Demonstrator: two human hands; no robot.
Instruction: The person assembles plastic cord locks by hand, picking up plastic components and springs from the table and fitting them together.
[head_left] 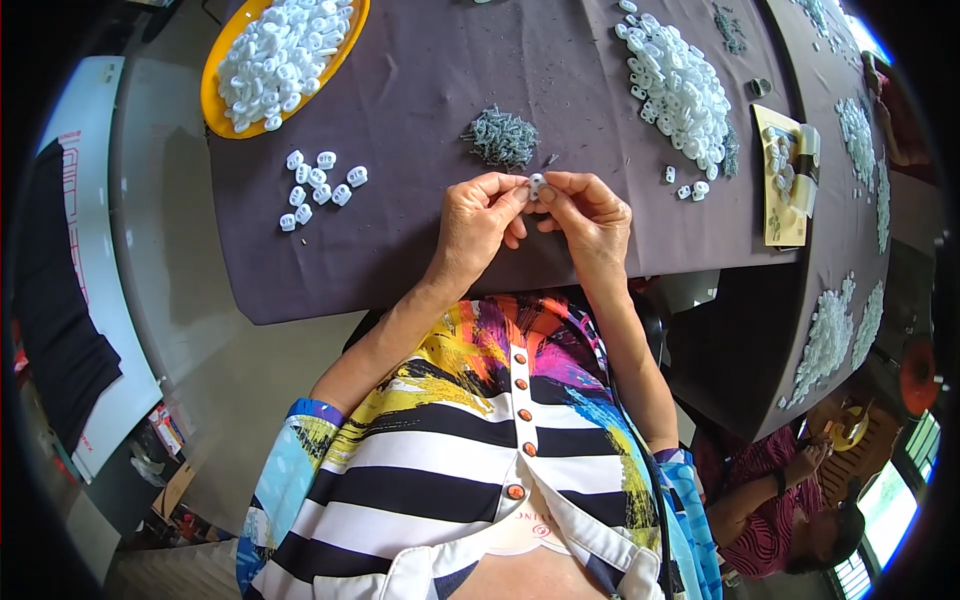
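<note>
Far left, an orange oval tray (pixel 210 90) is being filled out by a heap of white two-hole plastic pieces (pixel 285 60). Below it, a loose cluster of the same pieces (pixel 319 177) is being supported by the dark tablecloth (pixel 400 90).

Left hand (pixel 472 218): forearm is being angled up and inward from the lower left, wrist is being held just above the table's near edge, back of hand is being turned partly up. Thumb and index finger are being closed on one side of a single white two-hole piece (pixel 537 181), other fingers are being curled beneath. Held piece is being kept between both hands, just in front of a pile of small grey metal pins (pixel 502 138); exact pin type cannot be told.

Right hand (pixel 592 222): forearm is being raised more steeply, tilted slightly left. Thumb and index finger are being clamped on the piece's other side, remaining fingers are being bent; fingertips of both hands are being brought nearly together.

Further right, a larger white heap (pixel 680 95) is being spread on the cloth. Beyond it, a clear roll (pixel 805 165) is being borne by a flat beige packet (pixel 785 232).
</note>
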